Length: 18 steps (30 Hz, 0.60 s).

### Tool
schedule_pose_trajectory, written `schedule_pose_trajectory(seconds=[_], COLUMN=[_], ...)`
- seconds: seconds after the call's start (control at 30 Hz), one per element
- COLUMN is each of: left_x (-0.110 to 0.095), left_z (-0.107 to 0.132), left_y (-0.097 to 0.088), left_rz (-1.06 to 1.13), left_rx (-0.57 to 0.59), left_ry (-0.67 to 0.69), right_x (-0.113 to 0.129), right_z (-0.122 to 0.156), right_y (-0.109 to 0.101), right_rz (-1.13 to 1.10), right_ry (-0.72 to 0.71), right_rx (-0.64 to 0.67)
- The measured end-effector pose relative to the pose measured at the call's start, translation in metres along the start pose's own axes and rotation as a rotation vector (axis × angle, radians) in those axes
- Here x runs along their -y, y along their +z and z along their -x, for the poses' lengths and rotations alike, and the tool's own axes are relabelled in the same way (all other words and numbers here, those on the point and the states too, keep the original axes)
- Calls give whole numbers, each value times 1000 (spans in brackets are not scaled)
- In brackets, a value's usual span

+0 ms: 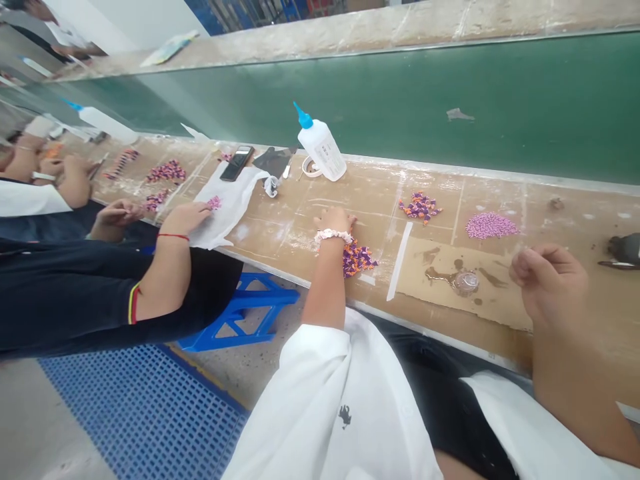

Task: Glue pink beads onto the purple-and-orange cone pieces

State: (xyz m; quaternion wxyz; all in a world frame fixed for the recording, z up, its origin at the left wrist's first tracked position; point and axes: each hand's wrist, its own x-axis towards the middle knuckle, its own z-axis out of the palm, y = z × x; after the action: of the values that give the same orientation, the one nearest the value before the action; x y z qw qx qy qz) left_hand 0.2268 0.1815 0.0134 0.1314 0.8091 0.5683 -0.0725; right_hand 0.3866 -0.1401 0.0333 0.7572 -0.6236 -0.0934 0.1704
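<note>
My left hand [336, 220], with a white band at its wrist, reaches forward onto the brown tabletop, back up and fingers spread downward. A pile of small purple-and-orange pieces [358, 259] lies beside its wrist, partly hidden by the forearm. What may be under the fingers is hidden. My right hand [553, 283] is raised at the right with its fingers curled into a pinch; anything between them is too small to make out. Left of it a clear glob of liquid [466, 283] sits on a piece of cardboard [430, 267]. Beyond are pink bits [492, 225] and another purple-and-orange pile [421, 207].
A white squeeze bottle [324, 150] with a blue nozzle stands tilted near a tape roll [311, 167]. To the left, a co-worker's hands [187, 217] work beside a white cloth [233, 200] and a phone [237, 163]. A green divider [400, 100] runs behind; a blue stool [250, 310] is below.
</note>
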Motion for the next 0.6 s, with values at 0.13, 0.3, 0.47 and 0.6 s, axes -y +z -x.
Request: schedule_pose_trajectory(seconds=[0.13, 0.3, 0.47, 0.6], left_x=[-6, -38, -95, -126], left_z=[2, 30, 81, 110], left_y=[-2, -7, 2, 20], left_rz=[45, 222, 959, 1440], left_rx=[-11, -9, 403, 890], left_ry=[72, 320, 651, 584], right_x=[-3, -20, -45, -58], right_z=[-3, -19, -42, -53], right_y=[-2, -10, -30, -42], right_rz=[-12, 23, 534, 965], right_ry=[-9, -23, -210, -379], right_rx=[3, -58, -84, 35])
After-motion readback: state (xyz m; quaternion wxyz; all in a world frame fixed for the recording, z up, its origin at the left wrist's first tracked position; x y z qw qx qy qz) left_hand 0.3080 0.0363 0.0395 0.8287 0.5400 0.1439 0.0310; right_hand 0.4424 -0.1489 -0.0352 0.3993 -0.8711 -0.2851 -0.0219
